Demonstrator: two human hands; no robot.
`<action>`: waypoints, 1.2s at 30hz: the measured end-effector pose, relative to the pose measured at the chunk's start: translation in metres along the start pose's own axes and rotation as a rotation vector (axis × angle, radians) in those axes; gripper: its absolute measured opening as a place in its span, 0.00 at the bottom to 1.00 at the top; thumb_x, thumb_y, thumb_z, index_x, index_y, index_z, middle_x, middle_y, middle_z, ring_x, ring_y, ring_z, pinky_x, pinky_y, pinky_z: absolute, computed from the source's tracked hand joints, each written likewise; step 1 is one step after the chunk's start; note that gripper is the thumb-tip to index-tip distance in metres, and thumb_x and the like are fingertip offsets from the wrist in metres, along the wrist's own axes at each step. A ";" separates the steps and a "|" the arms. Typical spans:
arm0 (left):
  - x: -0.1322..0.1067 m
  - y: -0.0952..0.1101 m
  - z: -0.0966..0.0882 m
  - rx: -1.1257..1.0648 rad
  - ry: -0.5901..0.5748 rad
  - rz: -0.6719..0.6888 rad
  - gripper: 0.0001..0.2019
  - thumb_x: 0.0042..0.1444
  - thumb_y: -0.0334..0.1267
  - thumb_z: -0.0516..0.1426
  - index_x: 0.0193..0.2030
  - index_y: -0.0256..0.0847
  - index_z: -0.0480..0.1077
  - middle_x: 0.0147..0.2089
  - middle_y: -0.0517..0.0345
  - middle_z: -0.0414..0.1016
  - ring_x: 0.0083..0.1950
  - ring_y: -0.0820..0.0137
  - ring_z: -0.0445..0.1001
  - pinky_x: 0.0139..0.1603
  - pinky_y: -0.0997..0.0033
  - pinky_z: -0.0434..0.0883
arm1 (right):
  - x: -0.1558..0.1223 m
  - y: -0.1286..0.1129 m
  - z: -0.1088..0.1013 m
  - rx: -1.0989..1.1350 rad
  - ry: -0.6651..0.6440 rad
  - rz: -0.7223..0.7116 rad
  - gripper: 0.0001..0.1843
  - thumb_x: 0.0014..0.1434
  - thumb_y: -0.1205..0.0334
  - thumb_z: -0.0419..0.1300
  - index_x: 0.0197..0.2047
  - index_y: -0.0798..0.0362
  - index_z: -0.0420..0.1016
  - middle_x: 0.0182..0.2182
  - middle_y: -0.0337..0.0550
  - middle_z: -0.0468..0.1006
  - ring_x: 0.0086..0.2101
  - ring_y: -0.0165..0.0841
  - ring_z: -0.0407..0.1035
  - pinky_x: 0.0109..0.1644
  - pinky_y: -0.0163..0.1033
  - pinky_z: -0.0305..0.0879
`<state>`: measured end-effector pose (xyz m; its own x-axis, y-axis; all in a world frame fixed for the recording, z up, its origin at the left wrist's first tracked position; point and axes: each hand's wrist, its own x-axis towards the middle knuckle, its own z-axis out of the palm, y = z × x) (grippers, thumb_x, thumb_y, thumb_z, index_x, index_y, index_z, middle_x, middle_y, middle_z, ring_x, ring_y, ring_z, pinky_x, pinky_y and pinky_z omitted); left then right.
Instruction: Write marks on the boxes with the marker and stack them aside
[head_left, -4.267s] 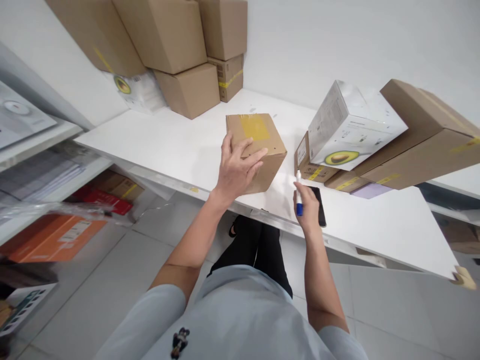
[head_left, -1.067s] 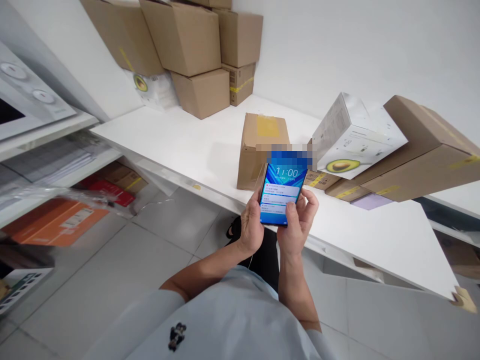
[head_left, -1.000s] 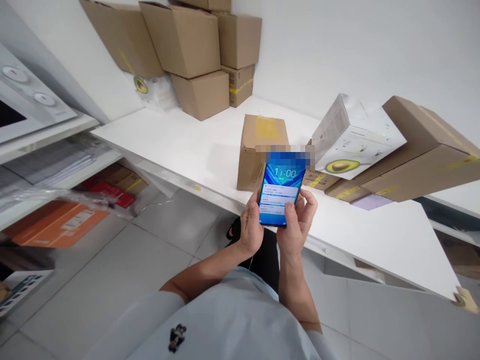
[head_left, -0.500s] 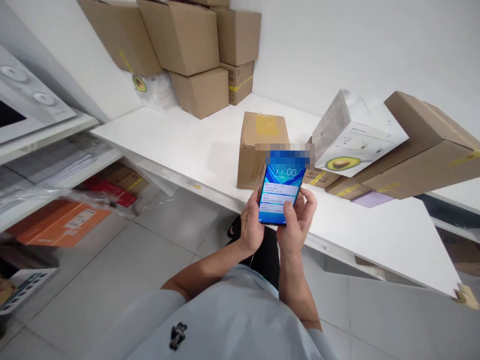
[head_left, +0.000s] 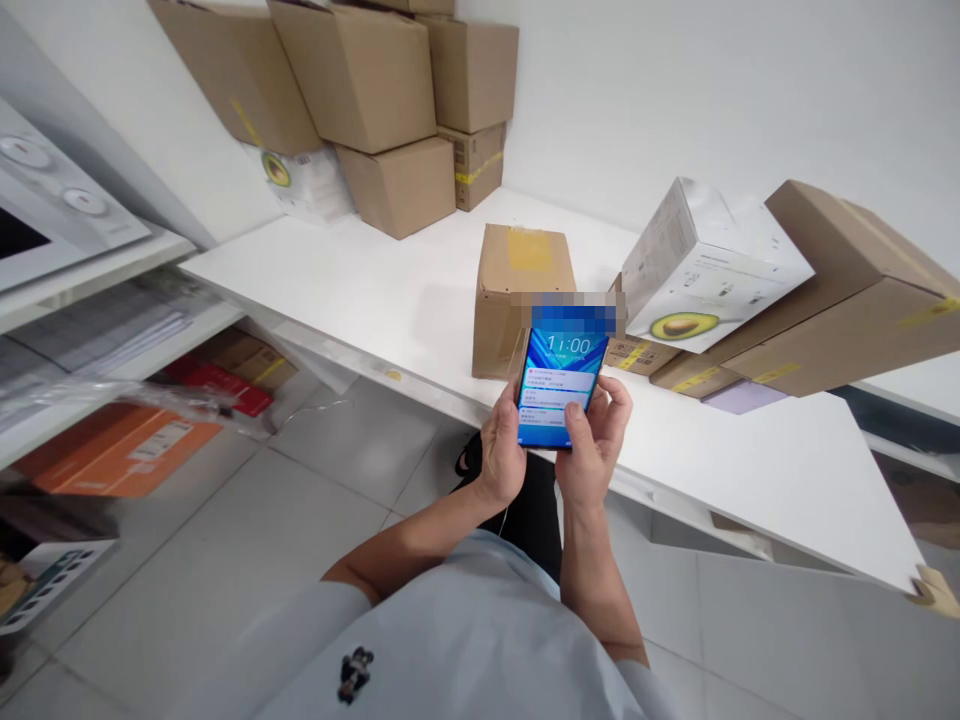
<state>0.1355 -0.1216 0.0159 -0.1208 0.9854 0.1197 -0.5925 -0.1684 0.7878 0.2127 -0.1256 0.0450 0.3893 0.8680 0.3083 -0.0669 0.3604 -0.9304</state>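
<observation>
We're seeing stacked cartons (head_left: 352,75) at left on the white table (head_left: 337,290), probably piled to save room. Taped carton (head_left: 496,335) is standing mid-table. Left hand (head_left: 502,450) is clamping the phone (head_left: 559,380) above the table's front edge, screen facing us, likely for reading. Right hand (head_left: 591,445) is clamping its other side, thumb over glass. Avocado box (head_left: 709,285) is sitting further right.
</observation>
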 end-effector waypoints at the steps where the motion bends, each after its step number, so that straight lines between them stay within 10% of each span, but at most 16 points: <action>1: 0.000 0.001 0.000 0.005 -0.004 -0.006 0.29 0.65 0.62 0.51 0.63 0.44 0.71 0.59 0.49 0.79 0.61 0.57 0.78 0.63 0.54 0.75 | 0.000 0.000 0.000 -0.009 -0.005 0.003 0.22 0.60 0.51 0.63 0.55 0.42 0.62 0.47 0.42 0.73 0.47 0.36 0.73 0.52 0.46 0.72; 12: -0.003 0.002 0.005 0.100 -0.120 0.010 0.31 0.67 0.63 0.46 0.66 0.47 0.68 0.67 0.53 0.72 0.70 0.56 0.69 0.72 0.52 0.65 | -0.004 0.004 -0.009 -0.155 0.026 -0.071 0.29 0.58 0.51 0.64 0.60 0.45 0.61 0.53 0.47 0.73 0.54 0.39 0.71 0.59 0.51 0.69; 24: -0.004 -0.019 -0.004 0.568 -0.491 0.393 0.28 0.72 0.53 0.40 0.70 0.47 0.64 0.62 0.45 0.71 0.65 0.57 0.66 0.69 0.49 0.63 | -0.004 0.011 -0.067 -0.395 0.061 0.296 0.41 0.48 0.44 0.67 0.62 0.47 0.62 0.52 0.49 0.75 0.43 0.38 0.74 0.49 0.49 0.73; 30: 0.054 0.010 -0.022 0.857 -0.122 0.727 0.18 0.68 0.47 0.53 0.60 0.49 0.72 0.58 0.48 0.70 0.62 0.60 0.69 0.63 0.53 0.69 | 0.018 0.019 -0.111 -1.192 0.182 0.281 0.49 0.48 0.43 0.66 0.68 0.57 0.59 0.60 0.65 0.69 0.58 0.57 0.66 0.59 0.60 0.66; 36: 0.091 0.026 -0.039 0.943 0.089 0.692 0.23 0.68 0.52 0.53 0.64 0.45 0.68 0.61 0.46 0.66 0.65 0.60 0.65 0.69 0.51 0.64 | 0.032 0.046 -0.127 -1.482 0.019 0.365 0.49 0.51 0.47 0.63 0.70 0.65 0.57 0.57 0.69 0.72 0.55 0.60 0.67 0.58 0.59 0.64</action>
<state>0.0778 -0.0377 0.0236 -0.2631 0.6791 0.6852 0.4417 -0.5466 0.7114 0.3389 -0.1244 -0.0126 0.5678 0.8225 0.0336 0.7883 -0.5315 -0.3101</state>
